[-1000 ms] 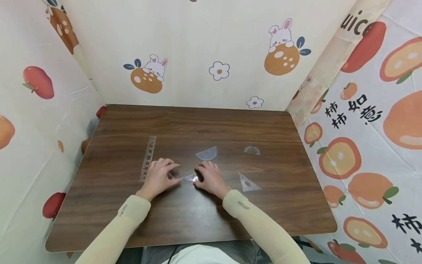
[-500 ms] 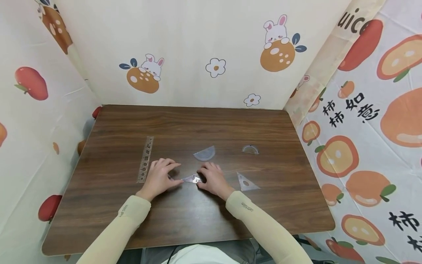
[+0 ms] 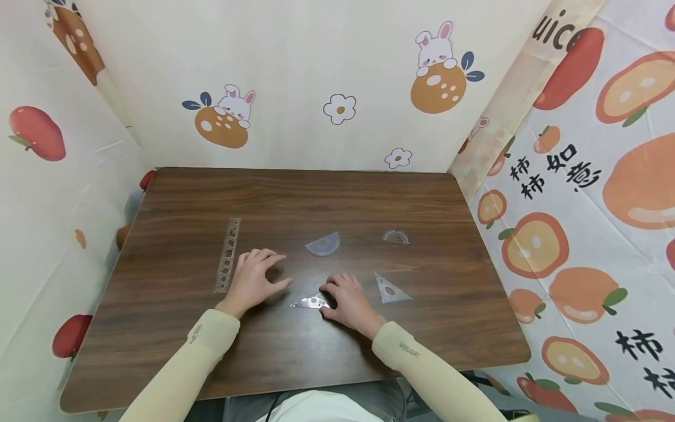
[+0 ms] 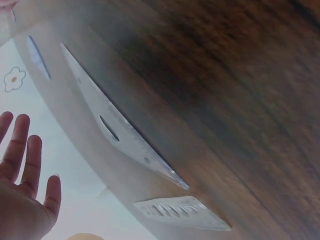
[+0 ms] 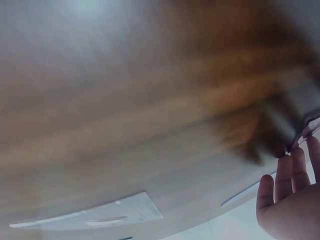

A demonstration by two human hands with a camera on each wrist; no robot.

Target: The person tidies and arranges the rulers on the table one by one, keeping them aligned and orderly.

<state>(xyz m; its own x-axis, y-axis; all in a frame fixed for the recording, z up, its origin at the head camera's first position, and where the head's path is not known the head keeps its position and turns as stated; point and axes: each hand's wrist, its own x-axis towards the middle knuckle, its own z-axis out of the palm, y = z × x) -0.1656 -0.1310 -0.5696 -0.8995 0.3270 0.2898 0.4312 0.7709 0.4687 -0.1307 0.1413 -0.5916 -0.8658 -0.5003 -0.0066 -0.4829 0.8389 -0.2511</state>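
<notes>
A clear set square (image 3: pixel 312 302) lies near the middle of the dark wooden table (image 3: pixel 263 351). My right hand (image 3: pixel 352 302) pinches its right end between thumb and fingertips, hiding that part. In the right wrist view, my right fingers (image 5: pixel 283 180) reach to the edge of the clear plastic. My left hand (image 3: pixel 254 278) is held to the left of the set square, thumb and fingers spread apart and touching nothing. The left wrist view also shows the spread fingers of my left hand (image 4: pixel 25 175).
A clear stencil ruler (image 3: pixel 228 255) lies left of my left hand. Beyond the hands are a semicircular protractor (image 3: pixel 323 244) and a smaller protractor (image 3: pixel 396 236). A second set square (image 3: pixel 391 289) rests to the right. Patterned curtains (image 3: pixel 285 70) enclose the table's back and sides.
My left thumb has come off the set square's left tip. My right hand has drawn the set square toward me and slightly right. The view has shifted a little.
</notes>
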